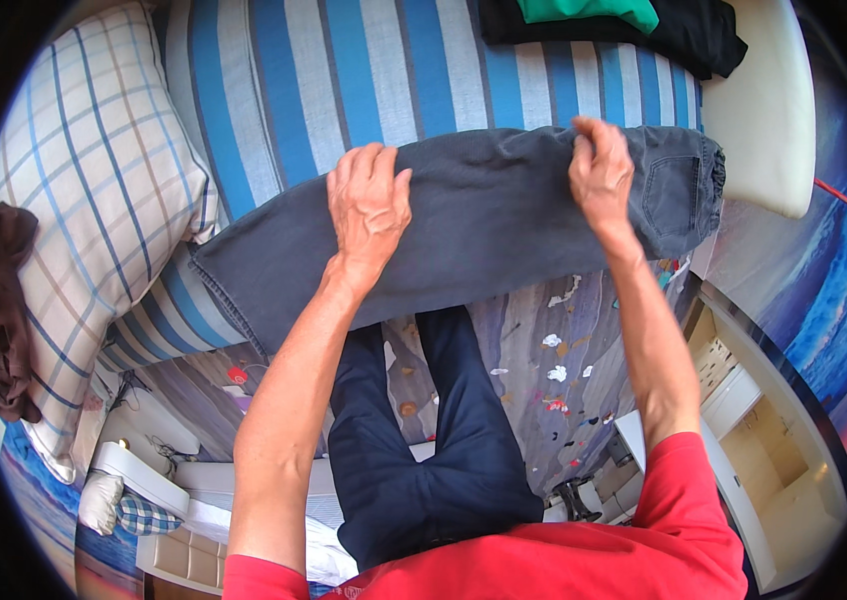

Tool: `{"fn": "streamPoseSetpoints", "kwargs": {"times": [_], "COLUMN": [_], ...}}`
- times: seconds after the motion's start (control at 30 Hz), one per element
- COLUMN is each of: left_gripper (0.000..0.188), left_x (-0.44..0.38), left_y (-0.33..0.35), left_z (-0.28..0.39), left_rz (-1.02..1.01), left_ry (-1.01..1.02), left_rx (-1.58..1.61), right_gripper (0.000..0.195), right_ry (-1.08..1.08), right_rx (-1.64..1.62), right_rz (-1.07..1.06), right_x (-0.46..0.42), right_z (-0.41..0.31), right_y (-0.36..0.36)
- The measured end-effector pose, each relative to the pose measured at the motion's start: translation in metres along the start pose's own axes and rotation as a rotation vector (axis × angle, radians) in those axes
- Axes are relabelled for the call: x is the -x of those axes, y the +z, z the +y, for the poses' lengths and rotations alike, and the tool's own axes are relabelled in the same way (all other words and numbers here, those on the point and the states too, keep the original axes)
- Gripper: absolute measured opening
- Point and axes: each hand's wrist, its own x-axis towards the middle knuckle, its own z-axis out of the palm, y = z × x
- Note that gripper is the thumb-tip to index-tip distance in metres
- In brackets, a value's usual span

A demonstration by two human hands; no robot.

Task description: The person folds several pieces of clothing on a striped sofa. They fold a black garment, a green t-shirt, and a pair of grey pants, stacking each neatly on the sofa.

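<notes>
Dark grey trousers (483, 210), folded lengthwise, lie across the front edge of a bed with a blue, white and grey striped cover (363, 67). Their gathered waistband and a back pocket (671, 195) are at the right, the leg hems at the left. My left hand (371, 195) is over the trousers' far edge, left of the middle, its thumb apart. Toward the waistband, my right hand (602, 169) is at the same edge with fingers bent and slightly blurred. Whether either hand grips cloth is hidden under the fingers.
A checked pillow (93, 165) lies at the left, with brown cloth (7, 315) beside it. Black and green folded clothes (611, 26) rest near the pale bed end (768, 112). Below are a patterned floor (551, 390) and an open-fronted cabinet (768, 442).
</notes>
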Motion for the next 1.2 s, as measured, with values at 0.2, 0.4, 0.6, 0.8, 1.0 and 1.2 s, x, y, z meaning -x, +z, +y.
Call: {"fn": "streamPoseSetpoints", "kwargs": {"times": [0.2,0.4,0.6,0.8,1.0,1.2], "left_gripper": [0.031,0.017,0.020,0.022,0.015,0.015], "left_x": [-0.044,-0.029,-0.008,-0.026,-0.023,-0.019], "left_y": [0.037,0.040,0.035,0.040,0.051,0.047], "left_z": [0.032,0.035,0.048,0.067,0.082,0.088], "left_rz": [-0.180,-0.182,-0.167,-0.265,-0.320,-0.371], "left_ry": [0.042,0.077,0.102,0.059,0.146,0.200], "left_rx": [0.010,0.131,0.089,0.175,0.182,0.167], "right_gripper": [0.025,0.015,0.014,0.032,0.028,0.019], "right_ry": [-0.120,-0.185,-0.036,0.290,0.083,0.354], "right_rx": [0.228,0.069,-0.148,-0.328,-0.212,-0.347], "right_rz": [-0.650,-0.568,-0.523,-0.626,-0.569,-0.422], "right_x": [-0.051,-0.023,0.006,-0.013,-0.006,-0.001], "right_z": [0.068,0.075,0.081,0.087,0.095,0.105], "right_y": [-0.025,-0.051,-0.056,-0.055,-0.046,-0.035]}}
